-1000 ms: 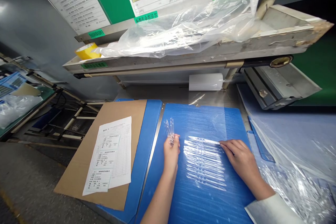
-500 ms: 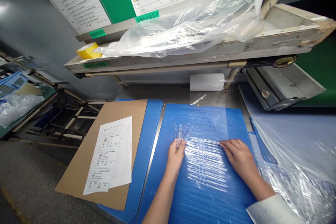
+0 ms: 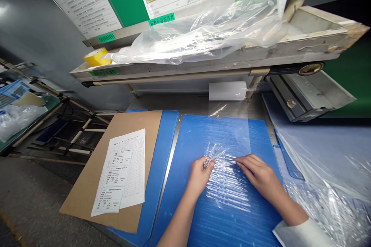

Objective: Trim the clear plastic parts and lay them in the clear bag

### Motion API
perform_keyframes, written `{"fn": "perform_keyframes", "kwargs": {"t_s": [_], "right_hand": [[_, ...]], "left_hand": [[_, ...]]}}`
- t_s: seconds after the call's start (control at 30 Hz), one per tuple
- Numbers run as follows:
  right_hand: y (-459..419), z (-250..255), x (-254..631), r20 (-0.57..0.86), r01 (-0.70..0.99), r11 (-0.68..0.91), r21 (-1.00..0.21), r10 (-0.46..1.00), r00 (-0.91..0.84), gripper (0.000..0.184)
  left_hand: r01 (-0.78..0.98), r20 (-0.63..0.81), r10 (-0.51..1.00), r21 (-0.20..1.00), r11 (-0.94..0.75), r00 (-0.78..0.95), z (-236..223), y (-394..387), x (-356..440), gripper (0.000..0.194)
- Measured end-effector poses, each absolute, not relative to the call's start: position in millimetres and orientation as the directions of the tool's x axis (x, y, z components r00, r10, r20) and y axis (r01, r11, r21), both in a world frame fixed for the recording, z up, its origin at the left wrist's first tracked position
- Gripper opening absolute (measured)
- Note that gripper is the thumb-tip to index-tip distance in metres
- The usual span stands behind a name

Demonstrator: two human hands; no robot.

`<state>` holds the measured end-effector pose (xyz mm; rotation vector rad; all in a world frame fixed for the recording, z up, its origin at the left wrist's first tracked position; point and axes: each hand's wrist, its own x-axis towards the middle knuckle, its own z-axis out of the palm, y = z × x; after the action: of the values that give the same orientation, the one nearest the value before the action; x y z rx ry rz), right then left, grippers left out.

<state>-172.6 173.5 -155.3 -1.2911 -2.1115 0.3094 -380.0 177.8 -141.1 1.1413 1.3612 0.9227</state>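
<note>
My left hand (image 3: 199,175) is closed round a bunch of slim clear plastic tubes (image 3: 216,150), whose ends fan out above the fingers. With thumb and fingertips, my right hand (image 3: 257,170) pinches the pointed right end of one clear tube (image 3: 230,160), which reaches across to the left hand. Just below both hands, a row of several similar tubes (image 3: 227,191) lies side by side, with round bulges along their left part. Under them is a blue plastic board (image 3: 193,131), partly covered by clear film (image 3: 228,123).
A white film roll (image 3: 227,90) sits behind the board, below a shelf (image 3: 185,73) carrying a plastic bag (image 3: 203,38) and yellow tape (image 3: 97,57). Papers (image 3: 124,173) lie on brown cardboard (image 3: 84,185) at left. More clear tubes (image 3: 333,208) are piled at right.
My left hand has moved right, over the upper row, with its bunch. My right hand has shifted slightly left, drawing its tube's end towards the bunch.
</note>
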Motion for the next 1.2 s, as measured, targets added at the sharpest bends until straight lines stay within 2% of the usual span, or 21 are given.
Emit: {"fn": "perform_keyframes", "kwargs": {"t_s": [0.13,0.23,0.3,0.4,0.53,0.8,1.03,1.2], "right_hand": [[173,-155,-174,0.383,0.713,0.489,-0.502,0.865,-0.324,0.022],[174,-163,-170,0.408,0.765,0.437,-0.473,0.878,-0.249,0.022],[176,-169,-167,0.434,0.812,0.378,-0.444,0.884,-0.174,0.021],[179,-178,-163,0.456,0.86,0.316,-0.401,0.883,-0.112,0.023],[180,-182,-162,0.456,0.883,0.3,-0.362,0.883,-0.112,0.026],[181,-183,-160,0.454,0.893,0.3,-0.337,0.882,-0.125,0.028],[182,-182,-160,0.446,0.873,0.297,-0.386,0.889,-0.105,0.025],[182,-167,-169,0.407,0.789,0.39,-0.476,0.892,-0.196,0.028]], "left_hand": [[0.099,-0.233,0.968,0.965,0.242,-0.092,-148,181,-381,0.025],[0.04,-0.214,0.944,0.972,0.231,-0.252,-149,185,-384,0.034],[-0.001,-0.217,0.934,0.974,0.226,-0.285,-147,186,-386,0.036],[-0.051,-0.238,0.943,0.971,0.233,-0.231,-145,186,-386,0.038],[-0.085,-0.252,0.95,0.967,0.24,-0.183,-146,183,-384,0.034],[-0.039,-0.26,0.947,0.965,0.258,-0.189,-152,182,-389,0.028],[0.066,-0.22,0.967,0.971,0.229,-0.125,-151,181,-388,0.017],[0.102,-0.198,0.98,0.975,0.197,0.001,-146,182,-381,0.012]]}}
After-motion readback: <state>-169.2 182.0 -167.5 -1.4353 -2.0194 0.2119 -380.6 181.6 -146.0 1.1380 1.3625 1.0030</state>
